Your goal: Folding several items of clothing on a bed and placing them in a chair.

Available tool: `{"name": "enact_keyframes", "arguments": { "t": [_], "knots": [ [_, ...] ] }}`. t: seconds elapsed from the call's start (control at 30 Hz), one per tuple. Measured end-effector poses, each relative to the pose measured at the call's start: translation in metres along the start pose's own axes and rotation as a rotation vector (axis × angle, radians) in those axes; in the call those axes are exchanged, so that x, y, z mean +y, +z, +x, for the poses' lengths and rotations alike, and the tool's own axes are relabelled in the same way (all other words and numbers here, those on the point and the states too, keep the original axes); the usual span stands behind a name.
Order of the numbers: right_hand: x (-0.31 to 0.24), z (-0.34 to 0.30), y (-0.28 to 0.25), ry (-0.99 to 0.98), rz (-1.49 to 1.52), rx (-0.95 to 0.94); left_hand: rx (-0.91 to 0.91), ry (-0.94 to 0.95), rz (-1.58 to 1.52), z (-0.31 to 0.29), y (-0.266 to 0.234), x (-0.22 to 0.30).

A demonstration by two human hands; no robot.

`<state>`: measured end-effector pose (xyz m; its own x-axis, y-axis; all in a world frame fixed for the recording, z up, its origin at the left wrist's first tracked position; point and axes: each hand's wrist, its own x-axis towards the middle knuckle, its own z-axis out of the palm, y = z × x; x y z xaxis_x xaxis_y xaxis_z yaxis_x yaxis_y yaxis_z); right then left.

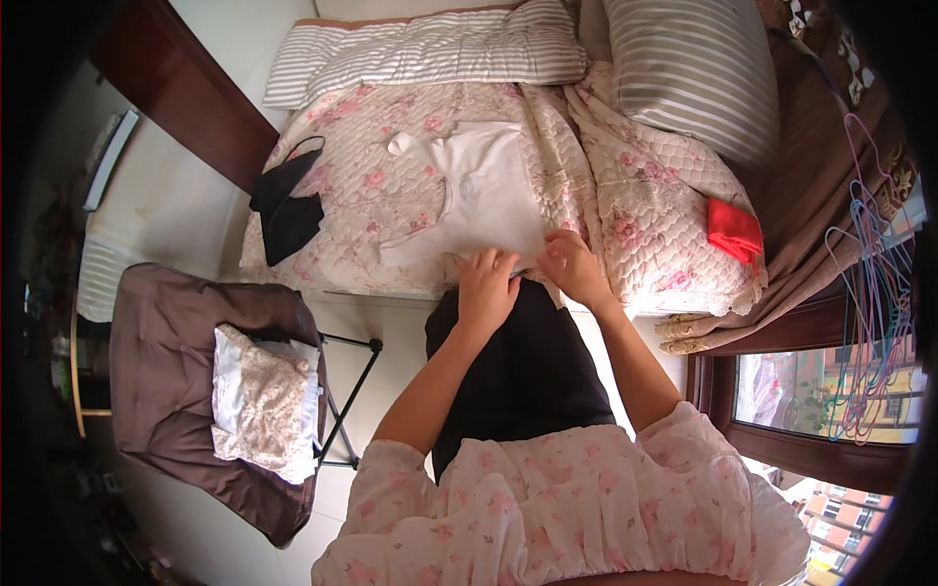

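Observation:
A white long-sleeved shirt [489,181] lies spread on the floral quilt, its near hem toward me. One sleeve stretches out to the left along the bed's near side, while the other looks bent near the top left. My left hand [489,290] is at the near hem, fingers curled and closed on the cloth. Close beside it, my right hand [575,271] pinches the shirt's near right corner between bent fingers. The fingertips are partly hidden, so the exact grip is hard to see.
The quilted bed [357,220] carries a black garment [288,215] at left and folded red cloth [735,230] at right. Striped pillows [694,78] lie at the back. A brown folding chair [161,361] holds folded clothes [266,405]. Hangers [865,293] hang by the window at right.

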<state>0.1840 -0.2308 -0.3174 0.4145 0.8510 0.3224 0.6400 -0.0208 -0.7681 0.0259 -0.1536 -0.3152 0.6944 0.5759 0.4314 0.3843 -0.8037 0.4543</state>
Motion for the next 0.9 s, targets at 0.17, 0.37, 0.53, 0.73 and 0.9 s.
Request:
{"name": "enact_keyframes", "arguments": {
  "t": [0.17, 0.37, 0.53, 0.73, 0.9],
  "knots": [
    [-0.006, 0.002, -0.006, -0.007, -0.098, -0.006, -0.062, 0.022, 0.128, 0.006, 0.013, 0.007],
    [-0.028, 0.012, -0.017, -0.081, -0.050, -0.079, -0.059, 0.064, 0.132, 0.017, 0.026, 0.007],
    [-0.009, 0.021, -0.022, -0.226, -0.095, -0.212, -0.010, 0.064, 0.005, 0.019, 0.029, 0.004],
    [-0.026, 0.038, -0.016, -0.269, -0.052, -0.429, 0.116, 0.043, -0.236, 0.026, 0.007, -0.005],
    [-0.038, 0.075, -0.020, -0.439, -0.091, -0.463, 0.136, 0.075, -0.397, 0.046, -0.076, -0.001]
  ]
}}
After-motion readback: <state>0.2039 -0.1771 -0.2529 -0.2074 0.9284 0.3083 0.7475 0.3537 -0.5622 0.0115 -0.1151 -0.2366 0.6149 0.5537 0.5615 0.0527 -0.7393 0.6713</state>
